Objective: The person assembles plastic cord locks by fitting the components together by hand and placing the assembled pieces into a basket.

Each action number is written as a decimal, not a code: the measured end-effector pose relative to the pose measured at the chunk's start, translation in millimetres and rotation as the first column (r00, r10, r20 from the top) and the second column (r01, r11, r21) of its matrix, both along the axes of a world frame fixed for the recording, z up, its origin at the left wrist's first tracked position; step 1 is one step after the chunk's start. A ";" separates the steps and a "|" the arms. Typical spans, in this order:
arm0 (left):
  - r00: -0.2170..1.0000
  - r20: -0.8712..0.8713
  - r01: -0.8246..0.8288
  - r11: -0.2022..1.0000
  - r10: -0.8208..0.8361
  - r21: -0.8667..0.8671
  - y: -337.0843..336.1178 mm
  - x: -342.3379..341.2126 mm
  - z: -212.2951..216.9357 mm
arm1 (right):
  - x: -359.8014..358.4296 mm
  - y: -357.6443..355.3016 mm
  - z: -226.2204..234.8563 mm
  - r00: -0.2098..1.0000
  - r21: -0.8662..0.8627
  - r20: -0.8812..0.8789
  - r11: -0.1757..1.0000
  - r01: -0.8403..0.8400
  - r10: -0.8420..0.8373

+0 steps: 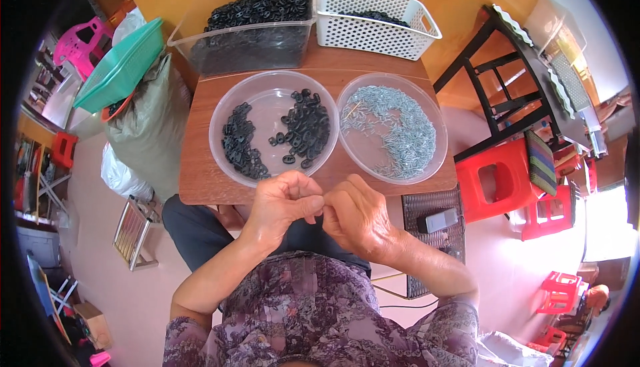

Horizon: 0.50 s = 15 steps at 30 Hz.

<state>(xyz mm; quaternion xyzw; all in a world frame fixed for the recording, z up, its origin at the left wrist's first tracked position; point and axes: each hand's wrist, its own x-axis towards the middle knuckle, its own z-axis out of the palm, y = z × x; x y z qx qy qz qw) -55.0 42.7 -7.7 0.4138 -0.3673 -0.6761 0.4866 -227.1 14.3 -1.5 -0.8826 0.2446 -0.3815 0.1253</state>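
Observation:
My left hand point(283, 207) and my right hand point(358, 215) meet at their fingertips just in front of the table edge, over my lap. Both are closed in a pinch; whatever sits between the fingers is hidden or too small to name. Beyond them stands a round clear tub point(270, 110) with small black oval plastic pieces in two piles, a left pile point(241, 144) and a right pile point(308, 124). Beside it, a second round clear tub point(363, 146) holds many small silvery metal pins point(412, 127).
At the back of the brown table point(200, 180) stand a large clear bin point(247, 50) of black pieces and a white perforated basket point(373, 37). Left are a filled sack point(150, 124) and a green basket point(123, 67); right, a red stool point(490, 174) and a black wooden frame point(513, 94).

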 end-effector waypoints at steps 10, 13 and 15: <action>0.961 -0.270 -0.010 0.987 0.053 0.160 25.7 -12.4 -8.2 | -4.7 30.6 -3.1 0.989 -0.013 0.139 0.999 0.043 -0.041; 0.951 -0.289 -0.050 0.978 0.108 0.203 34.7 -14.4 -6.8 | -4.9 35.6 -3.8 0.989 -0.022 0.150 1.000 0.017 -0.013; 0.956 -0.259 -0.092 0.979 0.137 0.179 39.8 -15.5 -10.6 | -6.5 37.9 -7.5 0.988 -0.004 0.153 1.000 0.003 -0.002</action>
